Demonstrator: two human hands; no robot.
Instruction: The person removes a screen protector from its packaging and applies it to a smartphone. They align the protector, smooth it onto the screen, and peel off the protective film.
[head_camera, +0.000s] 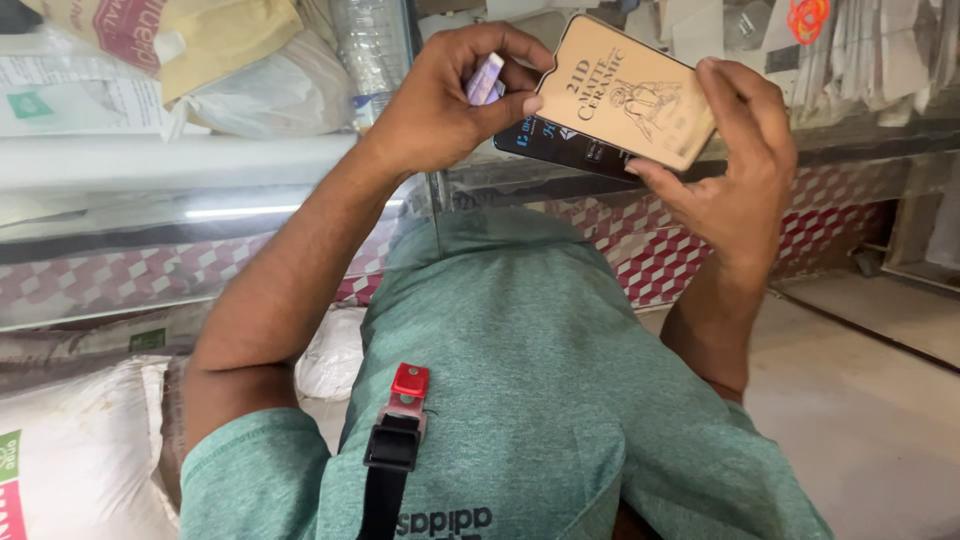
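My left hand (440, 100) is curled around a small lilac and white piece (485, 78), and its thumb presses on the near left corner of a tan phone-shaped protector sheet (630, 90). My right hand (735, 165) grips the same sheet by its right edge, with fingers above and the thumb under its lower corner. A dark flat packet or phone (560, 147) lies directly beneath the tan sheet; only its lower left part shows. Both hands are raised in front of a glass counter (300, 190).
Bags and wrapped packets (250, 90) are piled behind the counter glass at the left. A clear plastic bottle (375, 45) stands near them. White sacks (80, 450) lie at the lower left. A tiled wall panel (660, 250) and bare floor (880, 400) are on the right.
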